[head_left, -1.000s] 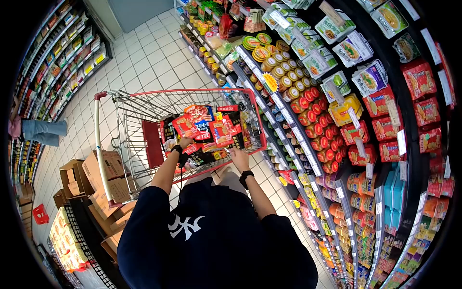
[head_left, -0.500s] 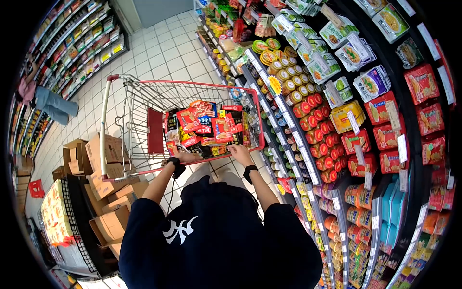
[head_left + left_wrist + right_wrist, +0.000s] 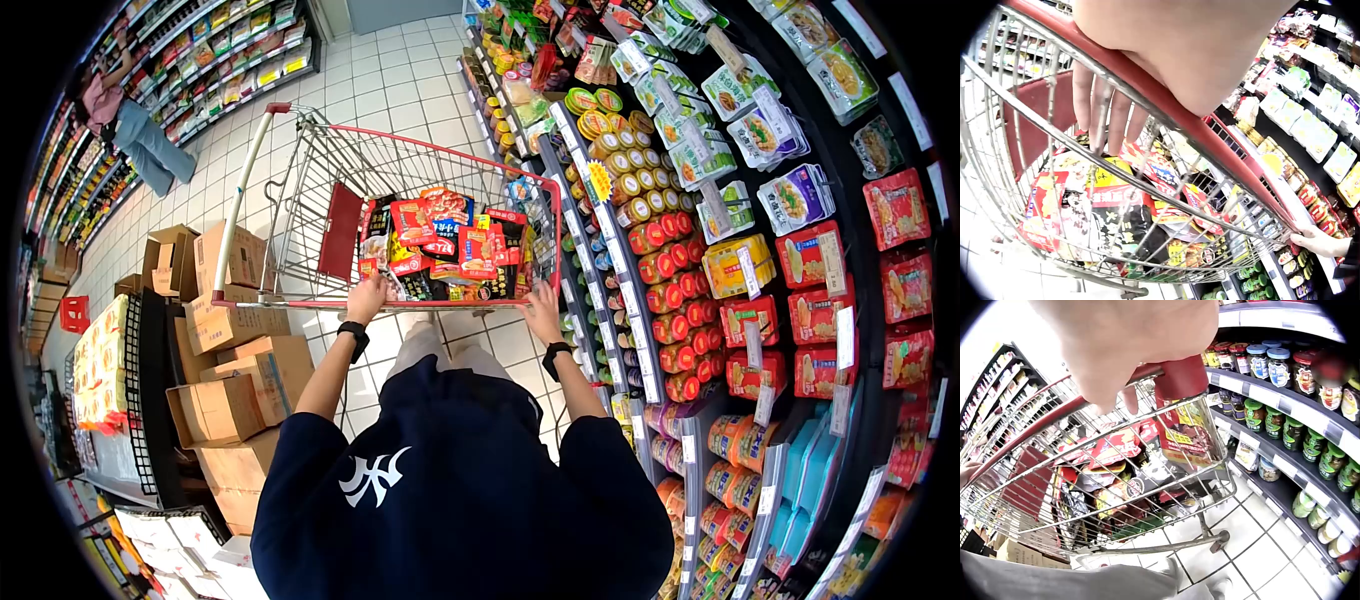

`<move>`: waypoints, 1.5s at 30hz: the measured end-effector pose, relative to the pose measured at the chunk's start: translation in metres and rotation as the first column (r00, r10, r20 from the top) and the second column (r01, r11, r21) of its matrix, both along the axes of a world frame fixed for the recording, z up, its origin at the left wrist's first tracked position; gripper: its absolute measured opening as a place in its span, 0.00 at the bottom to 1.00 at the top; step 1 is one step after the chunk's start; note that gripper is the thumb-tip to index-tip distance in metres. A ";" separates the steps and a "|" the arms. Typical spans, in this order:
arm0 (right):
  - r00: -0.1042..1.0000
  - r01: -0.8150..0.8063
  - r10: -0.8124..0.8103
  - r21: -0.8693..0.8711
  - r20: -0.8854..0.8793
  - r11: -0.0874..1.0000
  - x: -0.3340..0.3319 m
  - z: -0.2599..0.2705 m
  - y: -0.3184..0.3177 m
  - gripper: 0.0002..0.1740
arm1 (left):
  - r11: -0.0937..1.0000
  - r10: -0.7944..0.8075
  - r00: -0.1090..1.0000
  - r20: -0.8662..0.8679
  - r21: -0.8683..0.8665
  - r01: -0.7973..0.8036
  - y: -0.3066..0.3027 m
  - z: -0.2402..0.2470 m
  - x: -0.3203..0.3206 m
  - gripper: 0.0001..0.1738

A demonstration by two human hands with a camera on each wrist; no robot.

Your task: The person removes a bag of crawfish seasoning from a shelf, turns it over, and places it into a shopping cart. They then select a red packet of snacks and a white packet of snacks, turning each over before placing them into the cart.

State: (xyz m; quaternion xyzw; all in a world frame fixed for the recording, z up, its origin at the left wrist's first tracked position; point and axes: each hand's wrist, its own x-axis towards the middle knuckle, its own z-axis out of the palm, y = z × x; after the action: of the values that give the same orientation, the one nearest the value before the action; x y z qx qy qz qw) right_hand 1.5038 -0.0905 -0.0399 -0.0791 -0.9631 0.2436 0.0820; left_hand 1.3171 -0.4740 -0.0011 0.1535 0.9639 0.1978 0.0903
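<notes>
A metal shopping cart [image 3: 440, 135] with red rims stands sideways before me. Heaped in its basket are red, black and yellow food packets [image 3: 478, 252]. My left hand [image 3: 367, 298] rests over the near side rim; in the left wrist view its straight fingers [image 3: 1100, 119] hang inside the basket, above the packets. Farther right, near the cart's end corner, my right hand [image 3: 542, 312] grips the same rim. In the right wrist view a red and yellow packet [image 3: 1186, 434] stands upright inside the wire wall, below that hand.
Shelves of jars [image 3: 660, 265] and packaged foods run along the right, close to the cart. Stacked cardboard boxes [image 3: 240, 380] and a display of packs [image 3: 100, 370] are on the left. A person [image 3: 145, 135] stands by the far left shelves. White floor tiles [image 3: 390, 80] lie beyond the cart.
My left hand has come out from over the packets onto the near rim. The right hand has moved right along the rim to the corner. Cart and surroundings have shifted in the head view.
</notes>
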 end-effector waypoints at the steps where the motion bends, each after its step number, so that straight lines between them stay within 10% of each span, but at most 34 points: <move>1: 1.000 -0.003 0.003 -0.001 -0.006 1.000 0.002 -0.004 0.003 0.19 | 0.999 0.039 0.999 -0.016 -0.018 -0.039 -0.005 -0.001 -0.004 0.18; 7: 0.996 0.076 -0.078 0.051 0.040 0.996 -0.003 -0.016 0.011 0.22 | 0.991 0.090 0.960 -0.264 0.124 -0.059 -0.018 0.017 -0.013 0.13; 31: 0.992 0.118 -0.110 -0.115 0.068 0.986 -0.033 -0.016 -0.061 0.19 | 0.993 0.051 0.988 -0.143 -0.095 -0.065 -0.061 0.009 -0.120 0.16; 45: 0.982 0.106 -0.091 -0.082 0.167 0.991 -0.188 -0.050 -0.004 0.13 | 0.996 0.086 0.979 -0.188 0.047 -0.078 -0.029 0.020 -0.235 0.16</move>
State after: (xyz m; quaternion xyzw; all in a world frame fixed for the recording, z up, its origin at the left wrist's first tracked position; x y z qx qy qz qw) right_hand 1.3159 -0.0946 -0.0897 -0.1500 -0.9495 0.2754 0.0111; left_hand 1.0825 -0.5034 0.0187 0.1335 0.9696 0.2048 -0.0131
